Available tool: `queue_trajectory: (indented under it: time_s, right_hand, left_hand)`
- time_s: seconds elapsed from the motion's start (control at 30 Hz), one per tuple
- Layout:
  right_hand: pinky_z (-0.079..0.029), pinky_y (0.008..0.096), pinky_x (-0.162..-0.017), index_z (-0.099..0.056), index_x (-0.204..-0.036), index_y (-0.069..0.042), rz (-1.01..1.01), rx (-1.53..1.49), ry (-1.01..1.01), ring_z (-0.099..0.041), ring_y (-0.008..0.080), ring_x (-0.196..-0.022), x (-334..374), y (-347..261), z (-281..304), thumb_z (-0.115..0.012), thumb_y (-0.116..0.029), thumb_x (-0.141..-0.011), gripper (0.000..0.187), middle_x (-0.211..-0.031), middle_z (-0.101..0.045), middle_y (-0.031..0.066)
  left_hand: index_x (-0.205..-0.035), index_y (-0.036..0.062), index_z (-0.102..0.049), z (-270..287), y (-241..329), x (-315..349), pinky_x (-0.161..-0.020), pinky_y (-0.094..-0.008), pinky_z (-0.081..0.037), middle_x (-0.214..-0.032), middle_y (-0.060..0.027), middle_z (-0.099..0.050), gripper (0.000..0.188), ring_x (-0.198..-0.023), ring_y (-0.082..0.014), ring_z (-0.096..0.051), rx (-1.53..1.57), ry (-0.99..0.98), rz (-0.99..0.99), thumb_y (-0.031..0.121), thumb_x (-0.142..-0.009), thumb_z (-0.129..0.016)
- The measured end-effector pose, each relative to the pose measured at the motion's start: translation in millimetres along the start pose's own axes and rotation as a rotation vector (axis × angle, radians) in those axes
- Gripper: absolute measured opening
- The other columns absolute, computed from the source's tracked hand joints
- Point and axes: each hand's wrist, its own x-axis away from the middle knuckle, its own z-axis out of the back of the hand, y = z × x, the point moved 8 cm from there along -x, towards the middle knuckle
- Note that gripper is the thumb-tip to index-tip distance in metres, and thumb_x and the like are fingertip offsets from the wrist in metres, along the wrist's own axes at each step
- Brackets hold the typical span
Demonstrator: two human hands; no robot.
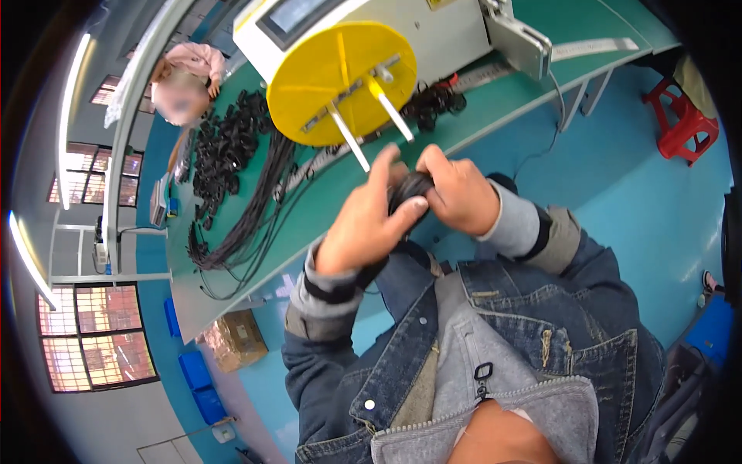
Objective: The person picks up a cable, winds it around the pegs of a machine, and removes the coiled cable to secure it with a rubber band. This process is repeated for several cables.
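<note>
Between my two hands is a small coil of black cable (412, 188), held in front of my body just off the table's near edge. My left hand (365, 215) grips it from the left, thumb pressed on the coil and fingers partly hidden behind it. From the right, my right hand (461, 189) closes on the same coil with its fingers curled. Just beyond my hands stands a winding machine with a round yellow disc (309, 85). Two white rods stick out of the disc toward me, with no cable on them.
On the green table (255, 255) lie a bundle of long black cables (267, 201) and a pile of small coiled black cables (224, 147). A person in pink (197, 62) is across the table. A red stool (684, 124) stands at right; a cardboard box (233, 340) sits lower left.
</note>
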Motion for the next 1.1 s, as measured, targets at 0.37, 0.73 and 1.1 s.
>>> queue_trajectory:
  time_s: [0.37,0.73,1.1]
  right_hand:
    - [-0.044,0.046,-0.054,-0.042,-0.081,0.003,-0.109,0.023,-0.221,-0.057,0.04,-0.061,11,50,-47,-0.05,-0.012,-0.075,0.018,-0.062,-0.056,0.0229]
    - [-0.047,0.0412,-0.05,-0.051,-0.086,-0.003,0.176,0.058,-0.417,-0.059,0.0341,-0.058,26,35,-50,-0.058,-0.015,-0.072,0.02,-0.064,-0.059,0.0156]
    - [-0.047,0.0399,-0.047,-0.051,-0.082,-0.004,0.116,0.201,-0.393,-0.06,0.0314,-0.056,47,54,-67,-0.058,-0.017,-0.068,0.02,-0.061,-0.059,0.0148]
  left_hand:
    - [-0.11,-0.001,-0.047,-64,-55,30,-0.055,-0.0287,-0.052,-0.09,-0.0108,-0.058,0.035,-0.069,-0.0183,-0.06,0.968,-0.425,0.739,0.025,-0.087,-0.05]
    - [-0.097,-0.0015,-0.055,-87,-63,38,-0.055,-0.0252,-0.05,-0.079,-0.0105,-0.061,0.024,-0.063,-0.0139,-0.059,0.63,-0.523,0.454,0.018,-0.083,-0.055]
    - [-0.103,-0.0021,-0.053,-112,-78,58,-0.059,-0.0282,-0.053,-0.092,-0.0101,-0.06,0.026,-0.078,-0.0172,-0.061,1.027,-0.476,0.761,0.011,-0.081,-0.057]
